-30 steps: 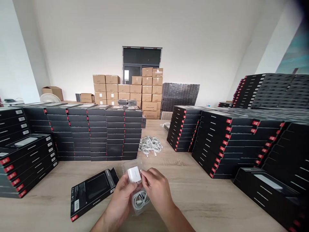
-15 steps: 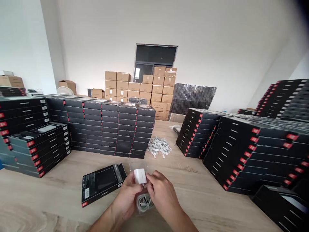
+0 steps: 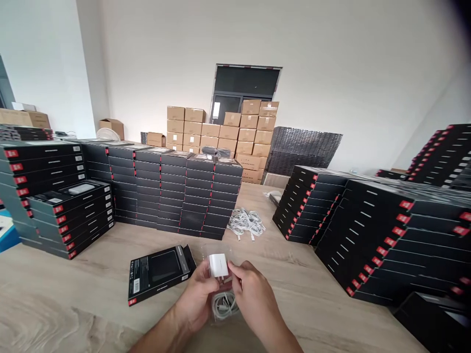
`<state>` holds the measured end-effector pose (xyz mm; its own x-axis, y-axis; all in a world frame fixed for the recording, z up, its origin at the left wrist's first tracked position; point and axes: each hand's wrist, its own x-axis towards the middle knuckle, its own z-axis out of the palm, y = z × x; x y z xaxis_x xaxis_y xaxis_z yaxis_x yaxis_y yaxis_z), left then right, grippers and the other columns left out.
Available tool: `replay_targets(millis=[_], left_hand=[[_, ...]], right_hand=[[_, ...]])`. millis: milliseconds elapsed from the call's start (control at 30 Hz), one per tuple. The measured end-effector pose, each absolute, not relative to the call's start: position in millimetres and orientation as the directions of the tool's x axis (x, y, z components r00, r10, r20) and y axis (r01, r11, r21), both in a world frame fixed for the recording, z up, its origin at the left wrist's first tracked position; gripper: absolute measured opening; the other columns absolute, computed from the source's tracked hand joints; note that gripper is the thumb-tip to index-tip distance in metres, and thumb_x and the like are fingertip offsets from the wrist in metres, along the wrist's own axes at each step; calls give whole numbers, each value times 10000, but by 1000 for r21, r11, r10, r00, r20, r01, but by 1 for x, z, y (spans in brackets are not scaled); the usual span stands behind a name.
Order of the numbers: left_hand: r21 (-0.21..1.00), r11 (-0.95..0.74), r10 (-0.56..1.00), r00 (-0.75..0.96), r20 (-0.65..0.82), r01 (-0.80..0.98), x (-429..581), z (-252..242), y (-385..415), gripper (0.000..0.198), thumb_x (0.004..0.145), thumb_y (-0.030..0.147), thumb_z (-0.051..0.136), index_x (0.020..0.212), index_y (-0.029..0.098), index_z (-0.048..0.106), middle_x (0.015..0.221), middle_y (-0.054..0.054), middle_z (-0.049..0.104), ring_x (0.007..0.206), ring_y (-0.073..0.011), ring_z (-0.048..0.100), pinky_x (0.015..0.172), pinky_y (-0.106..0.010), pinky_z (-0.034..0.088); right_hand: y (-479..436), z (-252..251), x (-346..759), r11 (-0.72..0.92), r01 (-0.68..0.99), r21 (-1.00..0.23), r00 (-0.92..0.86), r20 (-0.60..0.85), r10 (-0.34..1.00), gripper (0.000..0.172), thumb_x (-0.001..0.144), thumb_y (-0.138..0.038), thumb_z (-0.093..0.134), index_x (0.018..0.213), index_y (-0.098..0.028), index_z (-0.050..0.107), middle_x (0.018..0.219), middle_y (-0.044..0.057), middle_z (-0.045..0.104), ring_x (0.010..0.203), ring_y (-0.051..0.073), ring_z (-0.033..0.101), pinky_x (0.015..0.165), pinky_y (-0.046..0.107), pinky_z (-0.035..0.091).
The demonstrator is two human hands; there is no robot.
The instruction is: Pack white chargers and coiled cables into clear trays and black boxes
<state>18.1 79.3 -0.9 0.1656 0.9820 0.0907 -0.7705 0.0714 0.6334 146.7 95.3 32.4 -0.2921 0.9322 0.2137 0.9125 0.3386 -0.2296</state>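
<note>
The person's left hand (image 3: 196, 296) gripped a white charger (image 3: 218, 265), its thumb laid across the lower left side and the charger's metal prongs pointing toward the table's near edge. Clear plastic packaging (image 3: 205, 252) showed past the charger's top and left side; whether the charger lay inside it could not be told. The right hand (image 3: 253, 289) was curled, thumb and forefinger pinching the packaging at the charger's right side. Just below the charger, between the two wrists, a coil of white cable (image 3: 223, 306) sat in clear plastic. Both hands were above the table (image 3: 294, 289), toward its near edge.

To the left of the left hand, a black box (image 3: 160, 272) lay flat and askew on the table, with a flap raised at its right end. Farther toward the table's far edge, a loose pile of white cables (image 3: 246, 223) rested beside a long row of stacked black boxes (image 3: 184, 196). A shorter stack (image 3: 73, 215) stood toward the table's left edge, and more red-marked stacks (image 3: 320, 206) filled the right side. Brown cartons (image 3: 221, 132) were piled near the far edge.
</note>
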Motion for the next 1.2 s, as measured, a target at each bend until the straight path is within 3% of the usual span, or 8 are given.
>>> replay_targets(millis=[367,467,633,800,1033,1200], left_hand=[[584,66,989,132,71,-809,26,-7,84,416,570,24,641,962,154,683,867,-67,727,792,-210,662,762,-313,466],[571,67,989,129,69,-819,27,-4,82,367,584,48,665,936,151,688,862,-69,720,793,-206,654,768,-312,460],[538,57,990,119,81,-841,27,-1,81,352,542,23,667,865,162,686,793,-27,694,743,-160,625,739,-270,441],[540,34,995,77,57,-841,29,1,83,365,531,31,676,872,162,675,791,-30,688,736,-159,619,728,-269,439],[547,24,1000,30,2,-837,28,3,86,359,501,30,654,836,158,663,746,-28,676,695,-171,609,670,-275,432],[547,23,1000,17,-17,-837,22,-6,88,387,455,-12,572,793,148,667,736,-22,666,687,-164,592,678,-284,425]], right_hand=[[109,8,155,442,840,-315,-284,440,852,394,847,-64,455,1154,-161,681,887,77,675,767,189,678,713,271,500],[107,7,152,435,872,-227,-295,464,835,396,839,-51,475,1159,-173,675,890,68,670,743,182,682,685,262,507],[102,10,141,340,939,60,-329,451,830,399,806,-34,538,1146,-189,677,859,64,658,638,194,672,557,276,488],[101,10,139,303,933,195,-360,496,790,343,814,-58,576,1123,-166,679,811,48,643,583,173,653,517,263,462],[105,10,142,321,920,222,-390,482,784,302,856,-103,535,1113,-165,680,810,47,640,593,172,653,515,264,448],[107,13,140,429,893,134,-449,302,841,374,848,-59,437,1095,-188,686,875,67,660,667,180,682,563,261,475]])
